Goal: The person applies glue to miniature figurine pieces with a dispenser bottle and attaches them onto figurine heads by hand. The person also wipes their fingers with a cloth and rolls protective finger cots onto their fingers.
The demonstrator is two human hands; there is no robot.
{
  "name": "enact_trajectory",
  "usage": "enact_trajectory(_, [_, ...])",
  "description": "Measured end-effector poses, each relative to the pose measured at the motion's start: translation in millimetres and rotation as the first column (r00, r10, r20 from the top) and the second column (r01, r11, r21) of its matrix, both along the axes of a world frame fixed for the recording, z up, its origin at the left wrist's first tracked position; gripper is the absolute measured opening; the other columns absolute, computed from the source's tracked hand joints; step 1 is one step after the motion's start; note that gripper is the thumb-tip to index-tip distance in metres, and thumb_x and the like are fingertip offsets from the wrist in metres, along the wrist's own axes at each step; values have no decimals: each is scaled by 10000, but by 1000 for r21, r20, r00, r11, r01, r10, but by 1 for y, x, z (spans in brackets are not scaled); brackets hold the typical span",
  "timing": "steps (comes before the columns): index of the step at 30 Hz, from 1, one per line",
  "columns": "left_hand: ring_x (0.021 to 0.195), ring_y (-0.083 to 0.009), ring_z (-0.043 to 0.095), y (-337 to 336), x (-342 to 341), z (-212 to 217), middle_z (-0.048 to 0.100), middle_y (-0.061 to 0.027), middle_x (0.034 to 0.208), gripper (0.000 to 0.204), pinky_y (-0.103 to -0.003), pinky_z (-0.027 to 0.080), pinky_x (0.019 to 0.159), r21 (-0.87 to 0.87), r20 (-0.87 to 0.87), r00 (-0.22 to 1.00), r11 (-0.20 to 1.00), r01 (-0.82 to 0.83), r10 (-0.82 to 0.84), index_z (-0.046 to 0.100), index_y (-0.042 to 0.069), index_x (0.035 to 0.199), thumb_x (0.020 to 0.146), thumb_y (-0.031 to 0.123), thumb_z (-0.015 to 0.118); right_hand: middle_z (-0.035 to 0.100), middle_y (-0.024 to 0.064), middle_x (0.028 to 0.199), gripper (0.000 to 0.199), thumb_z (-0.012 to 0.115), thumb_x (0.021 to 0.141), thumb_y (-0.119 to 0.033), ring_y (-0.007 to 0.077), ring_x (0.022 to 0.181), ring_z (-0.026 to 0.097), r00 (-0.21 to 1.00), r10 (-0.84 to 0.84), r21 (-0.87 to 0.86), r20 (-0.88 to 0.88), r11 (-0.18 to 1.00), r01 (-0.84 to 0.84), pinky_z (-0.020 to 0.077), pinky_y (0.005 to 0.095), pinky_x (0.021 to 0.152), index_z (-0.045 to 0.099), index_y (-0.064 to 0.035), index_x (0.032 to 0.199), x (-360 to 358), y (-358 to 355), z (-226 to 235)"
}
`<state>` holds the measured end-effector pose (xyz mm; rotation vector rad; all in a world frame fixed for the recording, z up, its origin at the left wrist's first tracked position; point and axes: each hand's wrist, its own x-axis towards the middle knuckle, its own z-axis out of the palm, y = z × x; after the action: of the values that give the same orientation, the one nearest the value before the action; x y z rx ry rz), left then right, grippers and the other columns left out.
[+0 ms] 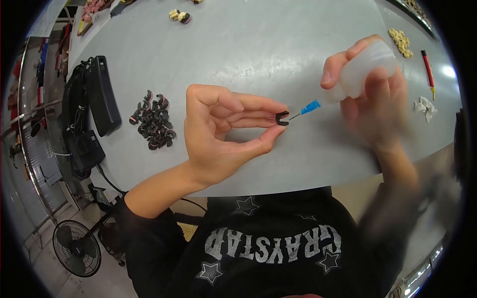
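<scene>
Between the thumb and fingertips of my left hand (218,124) is pinched a small black U-shaped piece (281,118). My right hand (372,94) grips a translucent white squeeze bottle (365,67), tilted down to the left. A blue needle tip (310,107) is fitted on the bottle, and its thin metal needle points at the opening of the black piece. Whether the needle touches the piece, I cannot tell. Left of my left hand lies a pile of similar small black curved pieces (154,121), some with pinkish edges.
Cream-coloured pieces (400,42), a red pen-like tool (428,72) and crumpled white tissue (426,108) lie at the right of the grey table (238,54). A black box-shaped device (103,97) with cables stands at the left edge. Cream and dark pieces (179,16) lie at the back.
</scene>
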<state>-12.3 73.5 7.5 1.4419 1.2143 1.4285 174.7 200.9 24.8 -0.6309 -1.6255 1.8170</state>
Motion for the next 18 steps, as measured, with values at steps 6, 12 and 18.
enact_trajectory(6, [854,-283,666,-3,-1,-1,603,-280,921,538,-338,591,729,-12,-16,1000,1000,5,-5,232,58,964,717,-147,663,602,136,771,529,553,842,-550,171,708,571,999,-28,25,47,999,27,440,259,629,452,-58,1007,-1,-6,-9])
enact_trajectory(12, [858,-297,665,-3,-3,-1,601,-295,915,541,-349,593,727,12,-34,998,999,45,-44,223,55,962,719,-145,664,604,124,758,528,555,837,-558,169,712,579,999,-18,55,47,998,15,453,270,645,458,-64,996,0,-5,-11])
enact_trajectory(18, [849,-299,667,-2,-3,-2,601,-297,913,539,-349,594,723,22,-28,998,998,55,-55,222,54,961,720,-148,660,610,119,766,518,545,844,-558,160,711,584,998,-11,55,69,998,7,459,262,639,463,-67,990,-1,-7,-9])
